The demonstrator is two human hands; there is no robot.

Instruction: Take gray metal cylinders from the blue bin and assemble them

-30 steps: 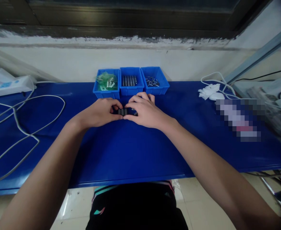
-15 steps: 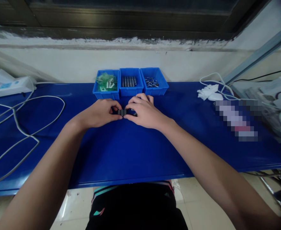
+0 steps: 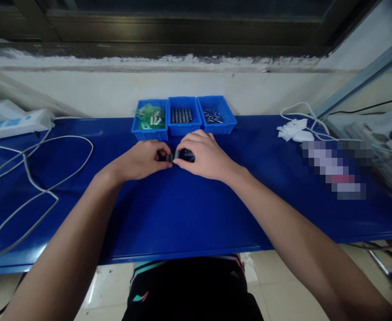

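Apparently stiff little blocks, pinched at table centre

Most of the view is filled by a blue table (image 3: pixel 196 214), backed by a pale wall (image 3: pixel 98 89). Its front edge is kept well apart from the hands; open room is left between, and to the right. The left side is crossed by a loose white cable (image 3: pixel 93 149), near the forearm, where a snag is possible. Forward movement is limited by three blue bins, set side by side: a left bin (image 3: pixel 150 135) with a green bag, a middle bin (image 3: pixel 185 129) with a row of dark bars, a right bin (image 3: pixel 223 129) with small metal pins.

Just before them, a dark block (image 3: pixel 169 158) is gripped by the left hand (image 3: pixel 145 158), thumb against fingers. A grey block (image 3: pixel 177 154) is pinched in the right hand (image 3: pixel 205 154). Something dark is partly hidden under its arched palm; not identifiable.

Handling, as judged: light, rigid, not fragile, perhaps slippery if smooth. Best held by opposite sides, facing ends left free. Very little room is left between the blocks; contact cannot be told.
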